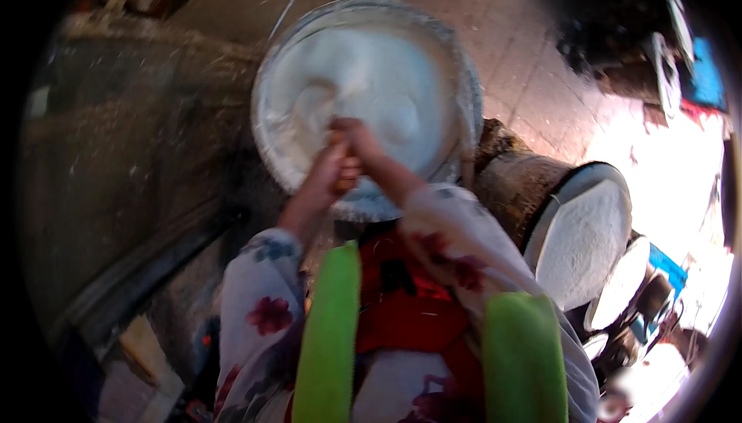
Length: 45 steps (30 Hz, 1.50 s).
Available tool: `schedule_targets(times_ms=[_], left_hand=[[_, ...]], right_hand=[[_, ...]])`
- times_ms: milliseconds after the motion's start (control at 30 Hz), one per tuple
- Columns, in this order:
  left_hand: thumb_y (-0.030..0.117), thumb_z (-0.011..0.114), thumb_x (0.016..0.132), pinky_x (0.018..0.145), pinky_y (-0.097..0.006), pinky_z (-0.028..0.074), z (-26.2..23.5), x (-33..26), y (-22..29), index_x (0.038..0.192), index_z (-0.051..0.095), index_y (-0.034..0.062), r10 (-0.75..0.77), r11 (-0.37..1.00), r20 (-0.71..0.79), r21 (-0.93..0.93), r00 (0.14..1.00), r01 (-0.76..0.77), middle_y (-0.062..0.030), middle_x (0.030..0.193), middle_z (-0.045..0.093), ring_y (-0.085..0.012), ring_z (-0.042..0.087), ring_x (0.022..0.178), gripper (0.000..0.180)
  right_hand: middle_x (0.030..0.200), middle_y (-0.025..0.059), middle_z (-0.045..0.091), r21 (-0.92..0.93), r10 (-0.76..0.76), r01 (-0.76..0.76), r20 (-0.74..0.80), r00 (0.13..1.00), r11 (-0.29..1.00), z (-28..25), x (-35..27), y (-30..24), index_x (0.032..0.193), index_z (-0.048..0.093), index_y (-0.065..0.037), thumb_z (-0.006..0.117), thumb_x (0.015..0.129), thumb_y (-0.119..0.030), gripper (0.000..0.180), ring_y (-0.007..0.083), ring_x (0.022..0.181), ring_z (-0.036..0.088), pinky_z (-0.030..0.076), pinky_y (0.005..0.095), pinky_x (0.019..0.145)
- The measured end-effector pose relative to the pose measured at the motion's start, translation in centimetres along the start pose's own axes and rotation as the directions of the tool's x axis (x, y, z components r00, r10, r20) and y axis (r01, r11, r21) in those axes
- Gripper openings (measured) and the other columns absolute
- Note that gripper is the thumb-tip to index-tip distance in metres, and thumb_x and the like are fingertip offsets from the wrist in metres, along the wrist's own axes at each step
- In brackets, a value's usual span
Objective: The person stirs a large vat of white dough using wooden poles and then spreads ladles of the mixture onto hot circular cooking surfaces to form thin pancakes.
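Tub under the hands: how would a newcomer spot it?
Above the green straps are the left hand and right hand. Under both is the tub, wide and round. Unlike the brown drum on its right, it has hands over its whitish contents.

From the wearer's head, one wide fisheye lens looked steeply down past two lime-green fabric straps [328,338], which stood nearest it, around 6 o'clock. The bare left hand [337,166] and bare right hand [354,134] lay farther off, just off centre toward 11 o'clock. A round, white-smeared tub [263,98] spread beneath and beyond them, to 12 o'clock. Black vignetting edged the view at 9 o'clock.
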State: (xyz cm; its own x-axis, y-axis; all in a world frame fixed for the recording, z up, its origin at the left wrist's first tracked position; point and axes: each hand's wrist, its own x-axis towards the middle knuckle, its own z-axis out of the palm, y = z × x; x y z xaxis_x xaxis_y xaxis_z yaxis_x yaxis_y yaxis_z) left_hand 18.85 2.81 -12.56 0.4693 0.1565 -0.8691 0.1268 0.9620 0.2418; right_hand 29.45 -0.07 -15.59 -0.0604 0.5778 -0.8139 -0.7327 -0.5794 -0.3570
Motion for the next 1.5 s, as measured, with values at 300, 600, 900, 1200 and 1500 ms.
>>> schedule_targets(times_ms=[300, 600, 900, 1200, 1500], left_hand=[[0.045, 0.04, 0.097, 0.032, -0.021, 0.027, -5.8, -8.9, -10.6, 0.081, 0.047, 0.0134, -0.042, 0.999, -0.151, 0.019, 0.988, 0.045, 0.0065, 0.047, 0.039, -0.0064, 0.036, 0.034, 0.037], [0.052, 0.043, 0.094, 0.033, -0.024, 0.026, 4.3, -1.8, -4.3, 0.07, 0.039, 0.0181, 0.003, 0.999, 0.149, 0.047, 0.989, -0.011, 0.0071, 0.048, 0.034, -0.0056, 0.032, 0.035, 0.041], [0.053, 0.043, 0.093, 0.029, -0.021, 0.019, -6.2, -8.9, -6.1, 0.064, 0.044, 0.0197, -0.124, 0.991, -0.282, -0.084, 0.951, 0.105, 0.0081, 0.045, 0.038, -0.0049, 0.033, 0.032, 0.045], [0.048, 0.044, 0.095, 0.031, -0.023, 0.028, 2.7, -2.3, -5.6, 0.092, 0.039, 0.0202, -0.006, 0.991, 0.189, 0.132, 0.982, -0.019, 0.0064, 0.049, 0.035, -0.0064, 0.033, 0.034, 0.029], [0.052, 0.04, 0.095, 0.031, -0.022, 0.021, -6.2, -8.4, -3.3, 0.055, 0.039, 0.0196, -0.005, 0.998, -0.271, 0.052, 0.963, 0.02, 0.0074, 0.044, 0.029, -0.0063, 0.03, 0.032, 0.051]], right_hand=[[0.071, 0.011, 0.059, -0.14, -0.244, 0.235, -0.045, 0.969, 0.962, 1.8, -4.1, 16.9, 0.08, 0.057, 0.001, 0.052, 0.09, -0.023, 0.027, 0.02, 0.062, 0.054, 0.044, 0.0363, 0.059], [0.06, 0.0048, 0.051, -0.104, -0.366, 0.355, -0.133, 0.921, 0.929, -5.3, -1.5, 2.9, 0.071, 0.054, -0.007, 0.051, 0.087, -0.028, 0.027, 0.0157, 0.052, 0.048, 0.04, 0.0298, 0.049], [0.065, 0.0082, 0.056, -0.535, -0.607, 0.578, 0.145, 0.782, 0.616, 2.6, 2.3, 16.6, 0.076, 0.057, -0.004, 0.051, 0.089, -0.027, 0.027, 0.0215, 0.056, 0.053, 0.043, 0.0383, 0.056], [0.064, 0.0029, 0.05, -0.023, -0.387, 0.386, -0.088, 0.918, 0.922, -4.6, -3.8, 4.3, 0.075, 0.054, -0.005, 0.054, 0.087, -0.02, 0.019, 0.0135, 0.057, 0.048, 0.042, 0.0311, 0.056], [0.061, 0.0061, 0.052, -0.344, -0.361, 0.391, 0.15, 0.92, 0.854, 4.3, 5.3, 15.7, 0.078, 0.059, 0.0, 0.049, 0.087, -0.021, 0.025, 0.0222, 0.054, 0.051, 0.04, 0.0385, 0.051]])
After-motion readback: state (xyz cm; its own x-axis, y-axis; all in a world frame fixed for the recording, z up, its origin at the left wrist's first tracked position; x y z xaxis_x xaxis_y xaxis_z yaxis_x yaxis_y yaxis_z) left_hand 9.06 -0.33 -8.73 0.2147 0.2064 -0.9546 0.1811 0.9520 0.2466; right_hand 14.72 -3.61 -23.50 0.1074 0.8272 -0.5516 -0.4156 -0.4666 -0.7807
